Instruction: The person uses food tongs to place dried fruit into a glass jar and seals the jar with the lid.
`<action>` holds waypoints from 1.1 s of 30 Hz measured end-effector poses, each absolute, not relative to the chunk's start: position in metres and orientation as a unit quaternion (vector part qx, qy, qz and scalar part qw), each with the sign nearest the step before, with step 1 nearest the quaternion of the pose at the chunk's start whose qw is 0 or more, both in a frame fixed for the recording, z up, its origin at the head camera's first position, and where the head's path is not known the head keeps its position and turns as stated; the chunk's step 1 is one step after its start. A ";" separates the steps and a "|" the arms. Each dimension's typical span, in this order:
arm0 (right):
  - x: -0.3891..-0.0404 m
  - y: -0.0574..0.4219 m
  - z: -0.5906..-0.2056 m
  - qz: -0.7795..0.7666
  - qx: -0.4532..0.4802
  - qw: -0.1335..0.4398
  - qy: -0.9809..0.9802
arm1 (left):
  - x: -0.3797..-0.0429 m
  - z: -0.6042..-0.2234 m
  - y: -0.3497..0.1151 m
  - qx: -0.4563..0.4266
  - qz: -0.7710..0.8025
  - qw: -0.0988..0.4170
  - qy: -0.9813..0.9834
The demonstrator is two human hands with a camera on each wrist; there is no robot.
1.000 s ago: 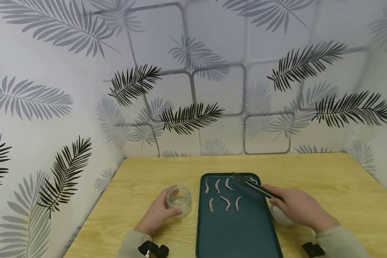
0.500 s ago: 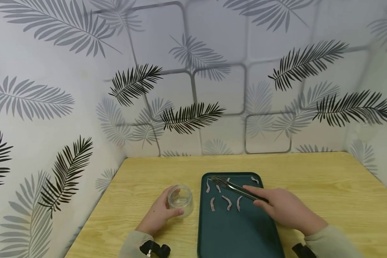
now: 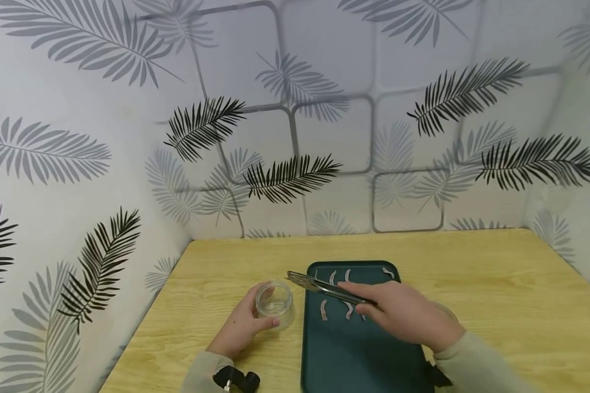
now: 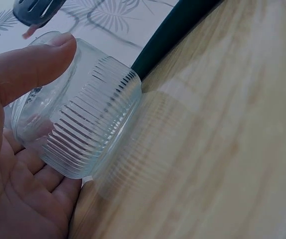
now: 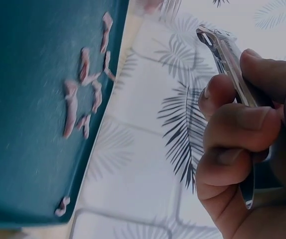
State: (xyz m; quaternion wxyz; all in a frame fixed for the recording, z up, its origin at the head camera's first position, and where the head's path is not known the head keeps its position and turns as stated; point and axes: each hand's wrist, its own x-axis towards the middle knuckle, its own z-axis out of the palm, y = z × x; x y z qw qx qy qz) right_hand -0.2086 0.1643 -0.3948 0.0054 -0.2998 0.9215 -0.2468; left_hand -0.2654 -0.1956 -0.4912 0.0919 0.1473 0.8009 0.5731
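My left hand [image 3: 241,323] holds a clear glass jar [image 3: 281,314] on the table, left of the tray; its ribbed wall shows in the left wrist view. My right hand [image 3: 405,314] grips metal tongs [image 3: 319,286], fingers curled round the handle. The tong heads are just up and right of the jar's mouth. In the left wrist view a small pinkish piece [image 4: 31,32] sticks out below the tong head [image 4: 36,10]. Pale pink meat-like strips [image 3: 324,310] lie in rows on the dark green tray [image 3: 349,360], some partly hidden by the right hand and tongs.
A pale round dish [image 3: 446,311] stands right of the tray, mostly behind the right hand. One strip [image 3: 388,272] lies apart in the tray's far right corner. The wooden table [image 3: 511,284] runs back to a leaf-patterned wall [image 3: 413,207].
My right hand has carried the tongs leftward from the tray's far right, across the strips, to near the jar. My left hand and the jar have stayed put.
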 end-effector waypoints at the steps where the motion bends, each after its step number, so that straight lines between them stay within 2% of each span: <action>1: -0.209 0.162 -0.395 -0.246 -0.304 0.004 0.920 | -0.265 -0.491 -0.195 0.147 0.573 0.091 0.802; 13: -0.211 0.144 -0.398 -0.244 -0.321 0.002 0.915 | -0.266 -0.490 -0.195 0.145 0.573 0.093 0.801; 20: -0.213 0.141 -0.400 -0.243 -0.324 0.027 0.914 | -0.266 -0.491 -0.195 0.144 0.577 0.094 0.799; 33: -0.216 0.155 -0.403 -0.262 -0.290 0.035 0.920 | -0.265 -0.491 -0.194 0.147 0.574 0.093 0.800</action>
